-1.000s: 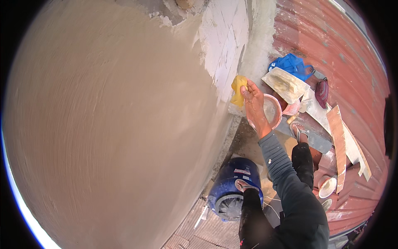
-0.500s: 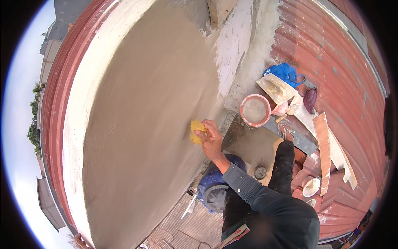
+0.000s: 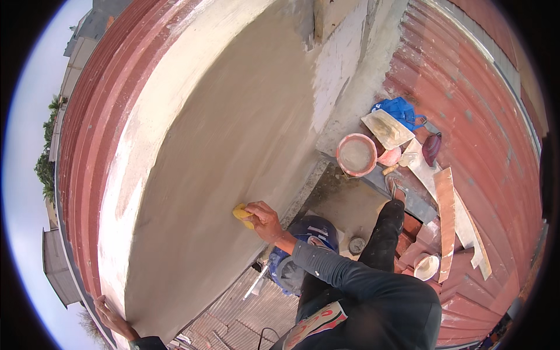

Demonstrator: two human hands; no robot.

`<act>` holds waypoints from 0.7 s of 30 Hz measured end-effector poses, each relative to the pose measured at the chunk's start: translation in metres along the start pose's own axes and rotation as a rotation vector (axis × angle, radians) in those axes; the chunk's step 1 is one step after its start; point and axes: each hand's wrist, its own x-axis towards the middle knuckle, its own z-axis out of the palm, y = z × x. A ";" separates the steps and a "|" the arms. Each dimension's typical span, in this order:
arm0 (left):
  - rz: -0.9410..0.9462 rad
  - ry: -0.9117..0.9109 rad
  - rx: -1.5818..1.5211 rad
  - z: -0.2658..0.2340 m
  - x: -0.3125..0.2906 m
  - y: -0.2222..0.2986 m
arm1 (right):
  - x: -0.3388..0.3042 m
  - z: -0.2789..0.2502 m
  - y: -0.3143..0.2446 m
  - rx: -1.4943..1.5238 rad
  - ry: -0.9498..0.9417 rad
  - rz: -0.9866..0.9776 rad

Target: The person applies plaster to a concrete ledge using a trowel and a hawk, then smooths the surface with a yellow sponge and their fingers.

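Observation:
My right hand (image 3: 266, 223) grips a yellow sponge (image 3: 241, 214) against a broad wall of smooth grey-brown plaster (image 3: 198, 169). The thumb and fingers are closed round the sponge. At the lower left my left hand (image 3: 114, 318) rests on the wall's pale top edge (image 3: 114, 245), its fingers stretched out over it and holding nothing. Below my right forearm stands a blue drum (image 3: 315, 228), partly hidden by the sleeve.
Right of the wall are a bucket (image 3: 356, 155) of grey mix, a plastering float (image 3: 387, 129), a blue bag (image 3: 400, 111) and wooden boards (image 3: 445, 219). A white bowl (image 3: 426, 266) and a small tin (image 3: 356, 245) sit nearer. Red corrugated roofing (image 3: 466, 105) spreads beyond.
My right hand has moved the sponge left and down along the plaster. More of my left hand and its sleeve now shows at the wall edge. The view has shifted slightly.

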 end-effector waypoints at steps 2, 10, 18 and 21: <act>0.003 -0.017 0.022 -0.001 -0.002 0.011 | 0.038 -0.027 -0.002 0.010 0.155 -0.012; 0.029 -0.005 0.073 0.004 -0.012 0.028 | 0.219 -0.116 -0.036 0.015 0.416 -0.063; 0.082 -0.011 0.106 -0.004 -0.007 0.013 | -0.006 0.018 -0.046 0.091 0.061 0.096; 0.054 -0.020 0.104 -0.005 -0.010 0.017 | 0.139 -0.060 -0.058 0.267 0.372 -0.088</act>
